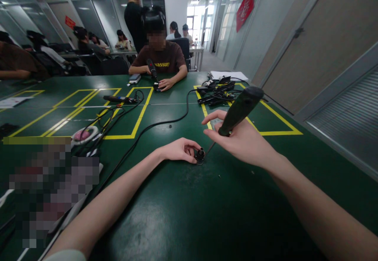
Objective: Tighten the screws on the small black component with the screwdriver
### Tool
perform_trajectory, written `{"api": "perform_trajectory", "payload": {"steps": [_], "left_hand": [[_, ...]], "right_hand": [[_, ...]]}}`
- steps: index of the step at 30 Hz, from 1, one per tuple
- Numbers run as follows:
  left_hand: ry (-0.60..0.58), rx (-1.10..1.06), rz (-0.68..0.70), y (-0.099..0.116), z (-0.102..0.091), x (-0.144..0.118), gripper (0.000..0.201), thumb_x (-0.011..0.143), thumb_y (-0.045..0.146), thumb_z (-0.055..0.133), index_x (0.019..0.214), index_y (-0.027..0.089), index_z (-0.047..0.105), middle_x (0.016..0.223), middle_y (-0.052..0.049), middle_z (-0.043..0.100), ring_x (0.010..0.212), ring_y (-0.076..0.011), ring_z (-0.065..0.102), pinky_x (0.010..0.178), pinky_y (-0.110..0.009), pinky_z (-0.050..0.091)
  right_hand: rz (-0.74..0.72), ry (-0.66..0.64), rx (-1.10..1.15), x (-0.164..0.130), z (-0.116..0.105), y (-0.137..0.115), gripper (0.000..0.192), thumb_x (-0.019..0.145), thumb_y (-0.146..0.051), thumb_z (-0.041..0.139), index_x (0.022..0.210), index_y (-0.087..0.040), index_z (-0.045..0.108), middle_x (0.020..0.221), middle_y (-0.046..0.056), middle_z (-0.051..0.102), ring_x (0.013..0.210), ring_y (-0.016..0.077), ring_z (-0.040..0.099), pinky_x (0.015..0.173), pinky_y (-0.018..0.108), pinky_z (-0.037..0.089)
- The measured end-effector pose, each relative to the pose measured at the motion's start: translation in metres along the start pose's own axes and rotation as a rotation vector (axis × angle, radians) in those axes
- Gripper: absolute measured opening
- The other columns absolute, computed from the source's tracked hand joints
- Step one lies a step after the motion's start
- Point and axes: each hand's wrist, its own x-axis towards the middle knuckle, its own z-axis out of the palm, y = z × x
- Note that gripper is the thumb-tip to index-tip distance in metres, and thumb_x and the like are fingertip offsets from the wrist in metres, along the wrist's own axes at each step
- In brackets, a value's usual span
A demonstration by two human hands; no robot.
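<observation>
My left hand (180, 149) is closed around the side of a small black cylindrical part (200, 154) that stands upright on the green table, thumb and fingers pinching it. Within my right hand (239, 139) is a screwdriver (240, 109) with a thick dark handle, tilted up to the right. Its thin shaft slants down left, and the tip ends beside the black part; whether they touch I cannot tell. A tiny screw-like piece (219, 176) lies on the table in front of the part.
Black cables (220, 89) lie heaped at the back right, near yellow tape lines (279, 133). One long cable (153, 124) crosses the table on my left. A tape roll (85, 135) and a black tool (119, 99) lie left. Opposite, a person (165, 60) works with a screwdriver.
</observation>
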Motion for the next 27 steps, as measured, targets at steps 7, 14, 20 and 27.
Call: {"api": "perform_trajectory", "payload": {"steps": [7, 14, 20, 27], "left_hand": [[-0.006, 0.004, 0.000, -0.0017, -0.0007, -0.0002, 0.048, 0.063, 0.024, 0.090, 0.107, 0.013, 0.074, 0.073, 0.002, 0.070, 0.065, -0.0102, 0.061, 0.066, -0.023, 0.046], [-0.014, -0.004, 0.006, -0.0017, -0.0003, 0.0000, 0.046, 0.065, 0.022, 0.088, 0.107, 0.013, 0.074, 0.075, 0.001, 0.072, 0.065, -0.0093, 0.061, 0.066, -0.022, 0.047], [-0.013, 0.007, 0.011, -0.0023, -0.0014, -0.0002, 0.044, 0.066, 0.021, 0.087, 0.107, 0.012, 0.074, 0.073, 0.002, 0.071, 0.065, -0.0095, 0.061, 0.067, -0.022, 0.047], [-0.012, 0.001, 0.005, -0.0050, -0.0017, 0.0017, 0.046, 0.064, 0.021, 0.088, 0.107, 0.013, 0.074, 0.074, 0.002, 0.071, 0.065, -0.0092, 0.061, 0.067, -0.023, 0.047]], "right_hand": [[0.004, 0.004, 0.018, 0.0012, 0.0008, -0.0017, 0.018, 0.083, -0.031, 0.066, 0.098, -0.020, 0.068, 0.058, -0.007, 0.044, 0.052, 0.0131, 0.043, 0.053, 0.029, 0.032], [0.014, 0.026, -0.016, 0.0018, 0.0005, 0.0019, 0.025, 0.083, -0.035, 0.067, 0.102, -0.019, 0.069, 0.058, -0.007, 0.045, 0.051, 0.0135, 0.042, 0.052, 0.030, 0.032], [0.019, 0.002, -0.024, 0.0004, -0.0003, -0.0020, 0.022, 0.085, -0.032, 0.065, 0.102, -0.019, 0.069, 0.056, -0.007, 0.044, 0.050, 0.0130, 0.041, 0.051, 0.030, 0.029], [-0.018, 0.010, 0.000, 0.0029, 0.0019, 0.0018, 0.022, 0.082, -0.031, 0.065, 0.100, -0.018, 0.069, 0.057, -0.007, 0.045, 0.051, 0.0128, 0.043, 0.050, 0.029, 0.032]]}}
